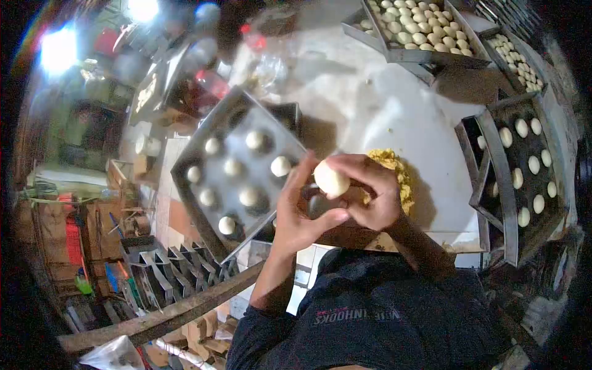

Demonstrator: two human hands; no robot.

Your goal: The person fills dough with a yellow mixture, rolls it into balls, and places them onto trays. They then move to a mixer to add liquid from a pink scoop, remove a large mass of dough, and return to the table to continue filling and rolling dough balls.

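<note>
A pale round dough ball (332, 179) is held up in front of my body. My right hand (375, 192) curls its fingers and thumb round it from the right. My left hand (299, 206) is beside the ball, its fingers stretched and its thumb apart, pointing toward the right hand. To the left is a dark metal tray (203, 145) with several spaced dough balls, including one (281, 166) near my left fingers. Behind my right hand a crumbly yellow mass (404, 185) lies on the table, partly hidden by that hand.
The pale table (394, 111) stretches away ahead. At the right stands a tray (510, 203) of spaced dough balls, overlapping another. Farther back are a tray (425, 60) packed with dough balls and a smaller one (518, 58). Stacked metal pans (161, 271) sit at lower left, behind a wooden beam (172, 314).
</note>
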